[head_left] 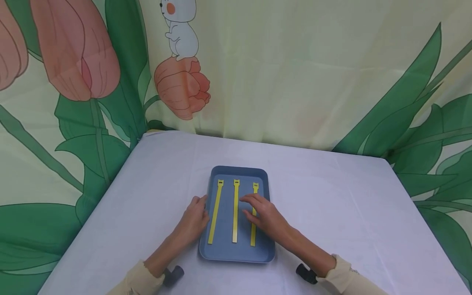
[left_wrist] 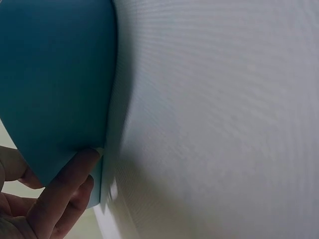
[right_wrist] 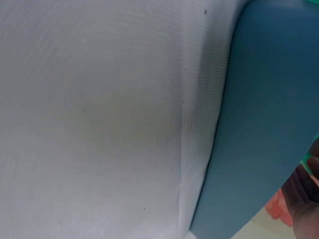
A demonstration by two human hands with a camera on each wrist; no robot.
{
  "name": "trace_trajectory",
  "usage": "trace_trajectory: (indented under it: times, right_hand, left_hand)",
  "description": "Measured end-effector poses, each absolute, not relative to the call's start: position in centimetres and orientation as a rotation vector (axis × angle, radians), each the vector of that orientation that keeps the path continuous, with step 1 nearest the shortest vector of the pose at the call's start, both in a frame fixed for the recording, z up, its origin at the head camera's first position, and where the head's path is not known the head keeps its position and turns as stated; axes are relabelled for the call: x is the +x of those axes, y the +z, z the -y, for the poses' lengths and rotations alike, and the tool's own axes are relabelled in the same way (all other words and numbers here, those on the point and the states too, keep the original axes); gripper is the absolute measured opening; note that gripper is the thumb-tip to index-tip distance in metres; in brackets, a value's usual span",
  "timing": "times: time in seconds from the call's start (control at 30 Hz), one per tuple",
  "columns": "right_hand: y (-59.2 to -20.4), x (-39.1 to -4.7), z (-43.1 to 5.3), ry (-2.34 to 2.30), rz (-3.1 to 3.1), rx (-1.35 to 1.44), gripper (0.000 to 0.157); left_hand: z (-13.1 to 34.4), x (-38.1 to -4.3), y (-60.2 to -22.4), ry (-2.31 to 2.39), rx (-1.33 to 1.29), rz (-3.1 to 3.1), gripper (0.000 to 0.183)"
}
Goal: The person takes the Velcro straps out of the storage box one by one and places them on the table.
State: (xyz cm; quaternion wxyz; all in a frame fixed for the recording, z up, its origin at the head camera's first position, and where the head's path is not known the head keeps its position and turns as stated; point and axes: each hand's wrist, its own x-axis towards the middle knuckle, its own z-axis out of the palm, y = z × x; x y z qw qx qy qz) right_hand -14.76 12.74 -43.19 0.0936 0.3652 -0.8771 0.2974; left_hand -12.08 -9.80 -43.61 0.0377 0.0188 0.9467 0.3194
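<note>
A blue rectangular tray (head_left: 225, 253) lies on the table with three yellow cable straps in it, each with a slotted head at the far end. The left strap (head_left: 215, 213) slants slightly, while the middle strap (head_left: 235, 217) runs nearly straight. Over the right strap (head_left: 253, 238) hovers my right hand (head_left: 269, 219), fingers loosely bent and thumb apart, hiding its middle. My left hand (head_left: 193, 220) holds the tray's left side. In the left wrist view its fingers (left_wrist: 62, 191) press the outer wall, with the thumb over the rim.
A white cloth covers the table (head_left: 324, 196). Behind it hangs a curtain (head_left: 265, 82) printed with tulips and leaves. Dark camera mounts (head_left: 307, 273) are worn at both wrists, near the beige sleeves (head_left: 346, 276).
</note>
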Motion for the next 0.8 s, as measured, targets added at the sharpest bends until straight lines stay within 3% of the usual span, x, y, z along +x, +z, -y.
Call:
trace_trajectory:
  times: [0.8]
  right_hand:
    - [-43.33, -15.27, -12.01, 0.840, 2.592, 1.120, 0.039]
  left_hand:
    - [10.16, -11.84, -43.82, 1.045, 0.128, -2.914, 0.051]
